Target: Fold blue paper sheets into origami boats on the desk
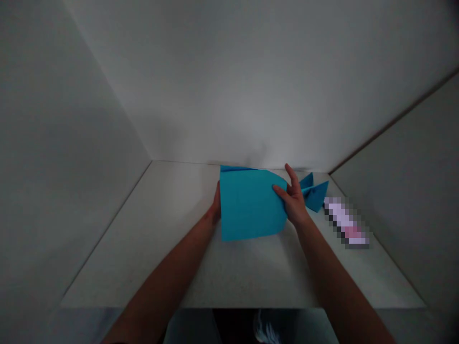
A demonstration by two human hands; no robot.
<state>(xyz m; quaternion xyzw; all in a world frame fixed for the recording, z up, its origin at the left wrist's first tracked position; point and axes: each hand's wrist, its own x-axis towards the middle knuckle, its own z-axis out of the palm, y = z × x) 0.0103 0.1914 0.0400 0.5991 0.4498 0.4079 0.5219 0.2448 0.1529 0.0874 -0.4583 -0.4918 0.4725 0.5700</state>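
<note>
A blue sheet of paper [253, 205], folded over along its top edge, is held up above the white table. My right hand [294, 198] grips its right edge, thumb on the front face and one finger raised off it. The paper bends a little near that thumb. At the left edge is my left hand [215, 205], holding the paper from the side and behind; most of its fingers are hidden by the sheet. Just beyond my right hand lies a folded blue paper piece [315, 193] with pointed corners, partly covered by the hand.
The white table [143, 248] is bounded by a white wall at the back and panels on the left and right sides. A pixelated pinkish-white, dark-edged flat object [344, 220] lies on the right side of the table. The table's front edge is close to my body.
</note>
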